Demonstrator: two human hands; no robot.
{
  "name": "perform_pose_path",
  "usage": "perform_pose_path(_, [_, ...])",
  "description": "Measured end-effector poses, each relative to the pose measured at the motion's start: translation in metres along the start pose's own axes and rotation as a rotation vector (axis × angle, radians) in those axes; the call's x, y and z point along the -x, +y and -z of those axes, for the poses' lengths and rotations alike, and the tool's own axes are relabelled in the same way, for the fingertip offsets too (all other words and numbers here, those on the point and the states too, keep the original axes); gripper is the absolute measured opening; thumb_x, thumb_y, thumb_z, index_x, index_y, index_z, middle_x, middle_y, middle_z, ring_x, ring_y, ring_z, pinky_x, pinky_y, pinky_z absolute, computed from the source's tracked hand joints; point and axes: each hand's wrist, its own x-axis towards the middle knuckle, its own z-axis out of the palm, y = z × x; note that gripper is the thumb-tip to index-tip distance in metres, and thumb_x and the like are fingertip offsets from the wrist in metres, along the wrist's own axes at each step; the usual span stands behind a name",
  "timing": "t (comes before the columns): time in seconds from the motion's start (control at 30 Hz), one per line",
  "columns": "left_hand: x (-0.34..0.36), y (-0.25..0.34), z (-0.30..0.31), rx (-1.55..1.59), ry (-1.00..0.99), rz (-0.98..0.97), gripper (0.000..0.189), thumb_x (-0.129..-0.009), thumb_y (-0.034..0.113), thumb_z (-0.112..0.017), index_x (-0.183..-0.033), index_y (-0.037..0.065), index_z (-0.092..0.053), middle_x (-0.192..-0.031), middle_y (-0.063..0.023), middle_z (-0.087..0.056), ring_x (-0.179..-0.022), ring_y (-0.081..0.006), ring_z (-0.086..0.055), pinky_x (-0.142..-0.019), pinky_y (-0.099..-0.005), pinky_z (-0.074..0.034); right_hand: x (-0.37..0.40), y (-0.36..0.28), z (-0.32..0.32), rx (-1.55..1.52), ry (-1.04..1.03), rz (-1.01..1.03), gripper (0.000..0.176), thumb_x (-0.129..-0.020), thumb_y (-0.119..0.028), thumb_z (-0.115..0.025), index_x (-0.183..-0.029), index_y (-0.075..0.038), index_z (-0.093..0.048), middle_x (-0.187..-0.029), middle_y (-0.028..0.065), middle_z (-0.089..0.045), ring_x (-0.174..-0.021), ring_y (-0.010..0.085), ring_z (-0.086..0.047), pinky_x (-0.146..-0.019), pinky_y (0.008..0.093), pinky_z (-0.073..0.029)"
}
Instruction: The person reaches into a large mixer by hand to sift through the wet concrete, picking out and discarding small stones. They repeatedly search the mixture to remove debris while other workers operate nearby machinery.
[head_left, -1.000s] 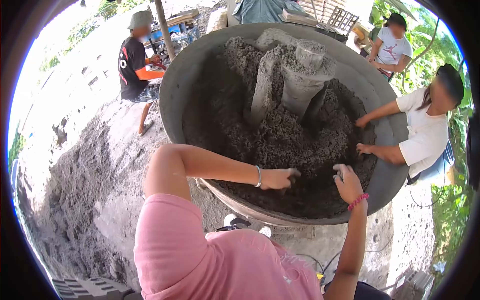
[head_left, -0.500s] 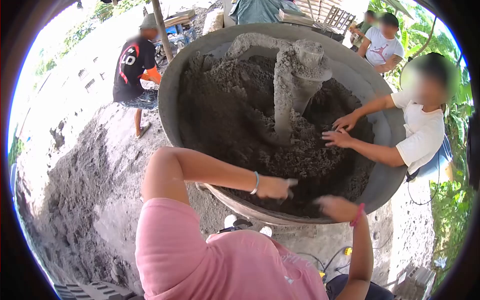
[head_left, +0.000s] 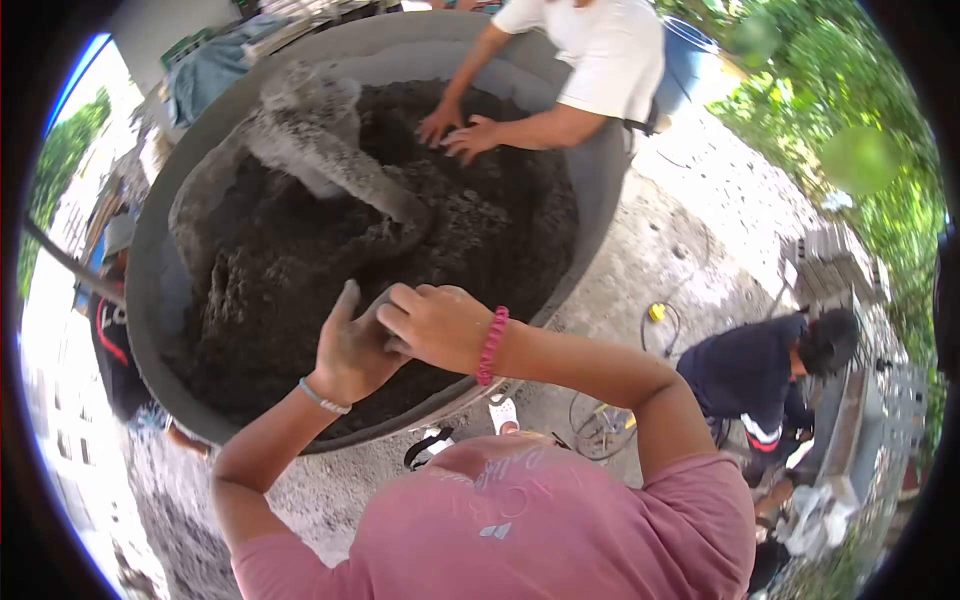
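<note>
My left hand (head_left: 352, 350), with a pale band at the wrist, is raised above the near rim of a large round mixer pan (head_left: 590, 225). Its thumb points up, and grey grime coats it. My right hand (head_left: 440, 325), wearing a pink bracelet (head_left: 492, 346), curls its fingers over the fingers of the left, partly hiding them. No tool shows in either hand. Below and beyond lies dark, crumbly cement mix (head_left: 300, 290) in the pan. A mixing arm (head_left: 340, 165) crusted with the same mix stands in it.
Across the pan, a person in a white shirt (head_left: 615, 60) has both hands over the mix. Another person (head_left: 745, 370) bends at the right near stacked grey blocks (head_left: 835, 262). A person in black (head_left: 110, 345) is at the left edge. A cable with a yellow part (head_left: 657, 312) lies on the ground.
The view has swung right, so the pan sits farther left. My hands, apart over the mix before, have come together. The person bending at the right has come into view.
</note>
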Motion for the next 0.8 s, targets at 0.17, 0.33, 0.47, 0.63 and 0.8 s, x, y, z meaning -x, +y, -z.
perform_pose_path(0.17, [-0.002, 0.007, -0.014, -0.261, -0.026, 0.057, 0.059, -0.089, 0.052, -0.030, -0.115, 0.001, -0.045, -0.104, -0.0125, -0.055, -0.089, -0.0248, -0.058, -0.083, -0.0367, -0.046, 0.023, 0.034, 0.042, 0.095, 0.218, 0.297, 0.033, -0.068, -0.029, -0.069, -0.089, -0.009, -0.053, -0.083, 0.0066, -0.053, -0.069, 0.0210, -0.059, -0.057, 0.0295, -0.049])
perform_pose_path(0.33, [0.013, 0.051, 0.019, -1.833, -0.013, -0.228, 0.022, -0.078, 0.022, -0.059, -0.081, 0.002, -0.049, -0.076, -0.0124, -0.055, -0.074, -0.0244, -0.058, -0.065, -0.0347, -0.045, 0.075, 0.192, 0.206, 0.723, 0.493, -0.067, 0.048, -0.076, -0.042, -0.056, -0.107, -0.009, -0.040, -0.102, 0.0111, -0.041, -0.087, 0.0250, -0.046, -0.073, 0.0350, -0.041])
perform_pose_path(0.47, [0.025, 0.087, 0.080, -2.257, 0.186, -0.344, 0.019, -0.070, 0.008, -0.054, -0.086, 0.002, -0.048, -0.080, -0.0164, -0.052, -0.082, -0.0346, -0.053, -0.072, -0.0451, -0.041, 0.132, 0.324, 0.365, 1.085, 0.356, -1.334, 0.094, -0.078, -0.064, -0.043, -0.140, -0.005, -0.003, -0.140, 0.0300, -0.008, -0.122, 0.0494, -0.025, -0.095, 0.0583, -0.027])
perform_pose_path(0.63, [0.055, 0.085, 0.112, -2.518, 0.394, -0.382, 0.048, -0.081, 0.025, -0.051, -0.120, 0.000, -0.041, -0.117, -0.0215, -0.045, -0.105, -0.0348, -0.048, -0.089, -0.0394, -0.038, 0.065, 0.341, 0.277, 0.709, 0.428, -0.471, 0.060, -0.087, -0.030, -0.052, -0.133, 0.000, -0.028, -0.128, 0.0198, -0.040, -0.116, 0.0305, -0.041, -0.095, 0.0367, -0.035])
perform_pose_path(0.8, [0.080, 0.107, 0.063, -2.077, 0.178, 0.317, 0.060, -0.085, 0.044, -0.049, -0.125, -0.001, -0.042, -0.120, -0.0183, -0.051, -0.112, -0.0299, -0.048, -0.095, -0.0334, -0.035, -0.050, 0.161, 0.068, -0.172, -0.707, -0.149, 0.057, -0.087, -0.036, -0.048, -0.132, -0.005, -0.032, -0.132, 0.0198, -0.037, -0.124, 0.0272, -0.035, -0.100, 0.0341, -0.029])
